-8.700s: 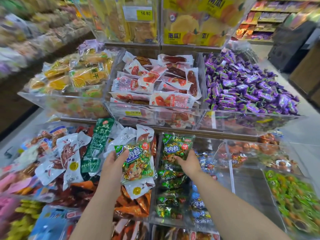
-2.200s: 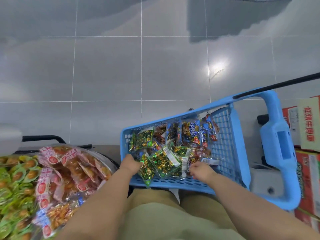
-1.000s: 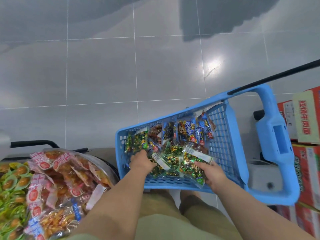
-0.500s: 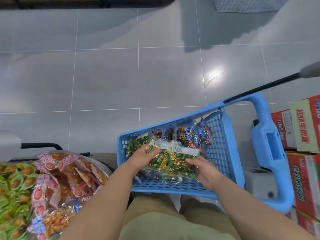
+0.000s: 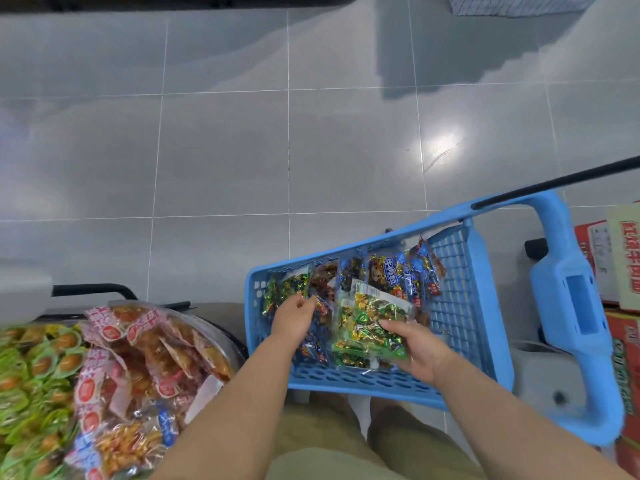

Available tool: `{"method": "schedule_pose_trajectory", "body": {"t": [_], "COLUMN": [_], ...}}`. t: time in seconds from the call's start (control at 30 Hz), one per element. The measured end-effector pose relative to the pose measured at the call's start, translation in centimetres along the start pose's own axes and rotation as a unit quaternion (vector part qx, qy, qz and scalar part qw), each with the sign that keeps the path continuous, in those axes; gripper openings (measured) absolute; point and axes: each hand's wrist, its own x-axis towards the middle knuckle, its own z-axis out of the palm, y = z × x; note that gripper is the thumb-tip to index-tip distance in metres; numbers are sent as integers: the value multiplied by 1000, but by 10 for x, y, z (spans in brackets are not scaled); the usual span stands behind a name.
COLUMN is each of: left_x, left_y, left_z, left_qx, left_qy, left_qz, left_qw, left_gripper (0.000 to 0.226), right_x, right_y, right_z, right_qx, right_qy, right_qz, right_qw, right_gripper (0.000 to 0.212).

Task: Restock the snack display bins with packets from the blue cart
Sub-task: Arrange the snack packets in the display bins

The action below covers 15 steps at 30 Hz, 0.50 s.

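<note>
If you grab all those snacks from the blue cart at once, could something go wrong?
1. The right hand holds a loose stack of shiny green packets from one side only. Some might slide out and drop into the blue cart.
2. The left hand reaches among the other packets, where sorts lie mixed. It might pick a blue one instead of a green one.
</note>
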Motion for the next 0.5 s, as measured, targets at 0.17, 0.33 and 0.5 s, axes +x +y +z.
{"method": "schedule_pose_trajectory", "body": {"t": [0.17,0.33,0.5], "left_x": [35,54,53], "left_y": [-10,-6,-6], "left_z": [-5,3,-1], "left_qx": [74,90,115], "left_qy": [95,-20,-24], "left_qz": [-30,-70,-96], "left_qw": [992,993,988], "left_gripper": [42,95,78], "right_x": [14,28,31], "right_y": [13,16,19], "right_z": [-7,-7,-6], "right_qx": [61,57,53], "right_qy": [22,24,33], "right_qz": [32,39,52], "right_qw": [997,997,997], "right_gripper": [60,77,97]}}
